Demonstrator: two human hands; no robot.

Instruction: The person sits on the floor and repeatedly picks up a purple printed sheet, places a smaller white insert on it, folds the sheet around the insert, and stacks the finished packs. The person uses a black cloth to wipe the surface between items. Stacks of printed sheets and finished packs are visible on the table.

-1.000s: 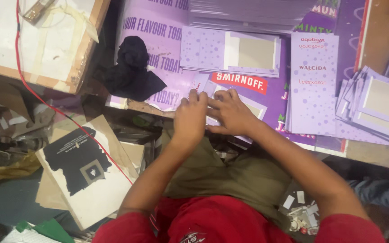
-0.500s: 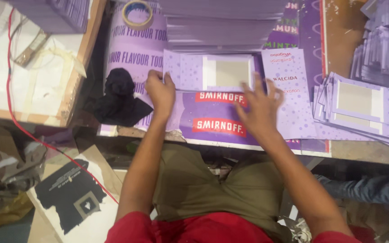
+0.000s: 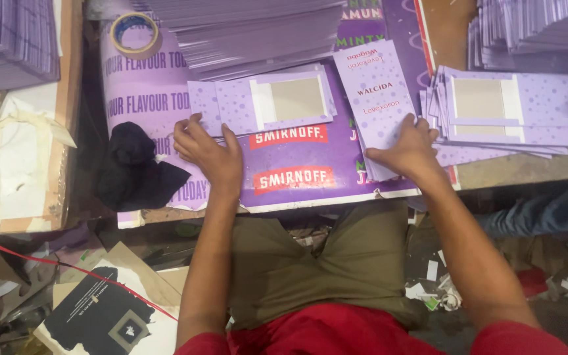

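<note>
Left hand (image 3: 208, 150) is lying on the printed board (image 3: 310, 187), fingertips touching the near-left edge of the windowed card (image 3: 264, 105). Right hand (image 3: 407, 148) is resting on the narrow card stack (image 3: 376, 92), just right of that card. Fanned card pile (image 3: 514, 115) is sitting right of the hand. Tape roll (image 3: 135, 33) is lying behind-left; cloth (image 3: 136, 171) left of the left hand. Tall stack (image 3: 251, 33) is sitting behind the card.

right hand (image 3: 407, 146) covering the lower edge of the narrow card stack (image 3: 379, 105), purple sheet pile (image 3: 251, 29) running off the top edge, left stack (image 3: 8, 39) being cropped at the corner
</note>
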